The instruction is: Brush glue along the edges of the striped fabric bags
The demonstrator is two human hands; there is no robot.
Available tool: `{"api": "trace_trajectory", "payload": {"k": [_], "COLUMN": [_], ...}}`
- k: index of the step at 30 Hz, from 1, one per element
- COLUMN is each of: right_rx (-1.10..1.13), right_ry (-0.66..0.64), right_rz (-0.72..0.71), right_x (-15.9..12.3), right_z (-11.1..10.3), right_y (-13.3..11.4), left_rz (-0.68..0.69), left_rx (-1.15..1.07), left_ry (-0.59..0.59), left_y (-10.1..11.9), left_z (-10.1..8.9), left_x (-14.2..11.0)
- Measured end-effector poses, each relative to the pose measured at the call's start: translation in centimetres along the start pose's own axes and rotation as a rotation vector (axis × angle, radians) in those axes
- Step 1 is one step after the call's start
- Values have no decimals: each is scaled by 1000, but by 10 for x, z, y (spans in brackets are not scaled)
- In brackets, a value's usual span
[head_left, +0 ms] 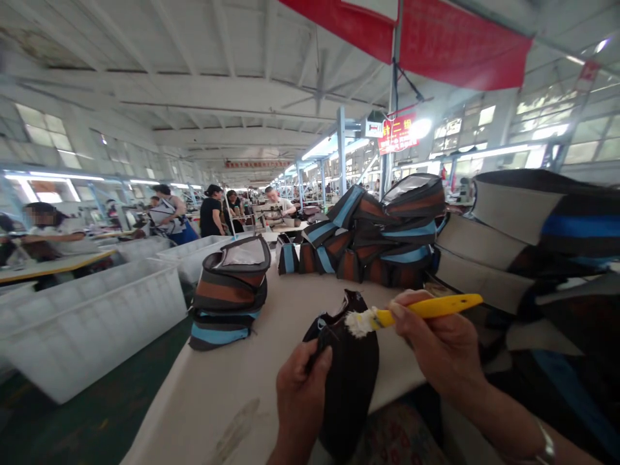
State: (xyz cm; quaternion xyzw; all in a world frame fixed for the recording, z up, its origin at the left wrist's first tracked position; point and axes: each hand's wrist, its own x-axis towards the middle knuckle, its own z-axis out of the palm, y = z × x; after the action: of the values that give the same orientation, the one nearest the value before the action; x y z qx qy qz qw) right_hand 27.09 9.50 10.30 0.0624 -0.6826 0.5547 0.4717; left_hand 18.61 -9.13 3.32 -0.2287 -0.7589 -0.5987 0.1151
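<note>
Brushing looks unfinished: over the near edge of the tabletop, left hand pinches black fabric piece, right hand yellow-handled brush.

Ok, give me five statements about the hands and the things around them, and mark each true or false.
1. The left hand grips a dark fabric piece. True.
2. The yellow-handled brush is in the left hand. False: the right hand holds it.
3. A bracelet is on the right wrist. True.
4. The banner overhead is green. False: the banner is red.
5. The separate stack left of the fabric piece shows blue and brown bands. True.
</note>
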Motion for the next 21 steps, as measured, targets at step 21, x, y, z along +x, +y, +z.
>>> {"api": "trace_trajectory", "payload": {"k": [21], "right_rx": [-241], "right_ry": [-351], "right_rz": [-714], "right_x": [11], "right_z": [43], "right_y": [-1], "left_rz": [-147], "left_rx": [-85], "left_ry": [-35], "left_y": [14], "left_z": [-14], "left_x": [-4]}}
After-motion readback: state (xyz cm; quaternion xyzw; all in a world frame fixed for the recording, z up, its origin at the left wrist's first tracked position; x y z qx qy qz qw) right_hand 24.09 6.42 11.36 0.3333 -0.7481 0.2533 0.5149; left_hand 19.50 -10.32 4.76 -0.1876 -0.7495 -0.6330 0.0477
